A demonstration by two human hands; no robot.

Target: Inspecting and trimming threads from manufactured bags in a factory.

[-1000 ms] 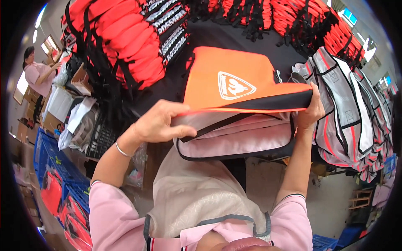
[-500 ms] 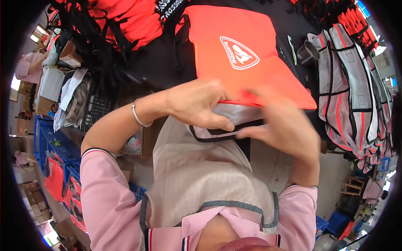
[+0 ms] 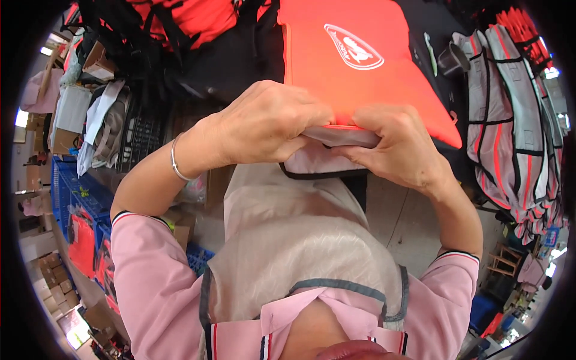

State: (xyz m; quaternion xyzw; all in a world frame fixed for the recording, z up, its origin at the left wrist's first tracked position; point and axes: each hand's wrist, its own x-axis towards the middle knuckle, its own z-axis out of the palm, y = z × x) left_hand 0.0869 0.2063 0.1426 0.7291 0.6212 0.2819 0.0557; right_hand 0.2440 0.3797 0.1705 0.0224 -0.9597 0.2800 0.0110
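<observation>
A bright orange-red fabric bag (image 3: pixel 336 78) with a white printed emblem lies on the black-covered table, its near edge toward me. My left hand (image 3: pixel 273 123) is closed on that near edge at the left, fingers over the top and thumb below. Further right, my right hand (image 3: pixel 396 141) pinches the same edge, its thumb underneath. Between the hands the edge gapes a little and shows a grey lining (image 3: pixel 345 137). A pale flap with black binding (image 3: pixel 324 165) hangs below it, over my apron (image 3: pixel 294 240). My fingertips are partly hidden by the cloth.
Grey pieces with black and orange trim (image 3: pixel 501 120) are stacked at the right, beside a dark metal cup (image 3: pixel 453 60) and a white-and-green slim tool (image 3: pixel 430 54). Orange and black goods (image 3: pixel 180 24) pile up at far left. Blue crates (image 3: pixel 84 195) and a black basket (image 3: pixel 141 135) stand left.
My right hand has come up from below the edge and now pinches it beside my left. My left fingers have curled in on the edge. The view has shifted slightly.
</observation>
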